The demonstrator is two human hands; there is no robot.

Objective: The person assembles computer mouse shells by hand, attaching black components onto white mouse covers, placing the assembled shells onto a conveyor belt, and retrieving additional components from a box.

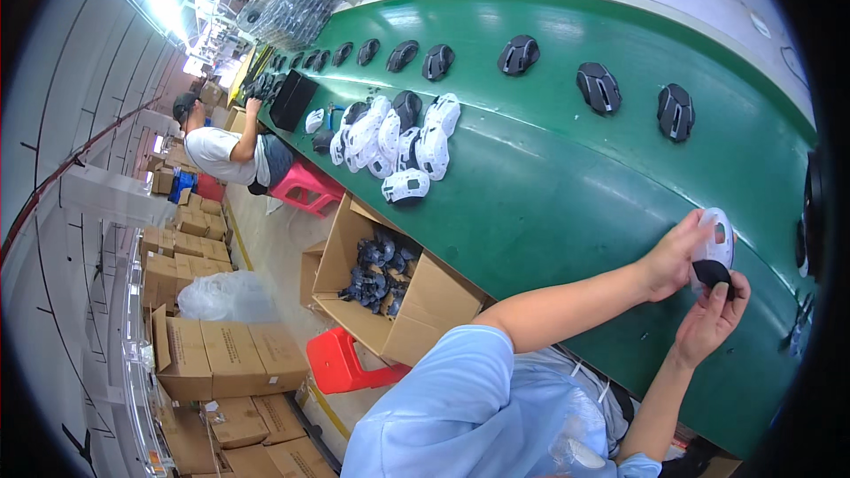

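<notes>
My left hand (670,258) grips a white mouse shell (721,232) with an oval opening, held above the green table at the right. Against the lower end of this shell is a curved black mouse part (711,273). My right hand (711,322) pinches that black part from below, its thumb and fingers closed on it. Whether the two parts are joined, I cannot tell. Farther left on the table lies a heap of white mouse shells (388,137), with some black pieces among them.
Black computer mice (598,88) run in a spaced row along the green table (531,204). Below its near edge stands an open carton (425,310) of dark parts, beside a red stool (341,363). A seated co-worker (221,146) handles dark pieces at the far left, near a black box (293,101).
</notes>
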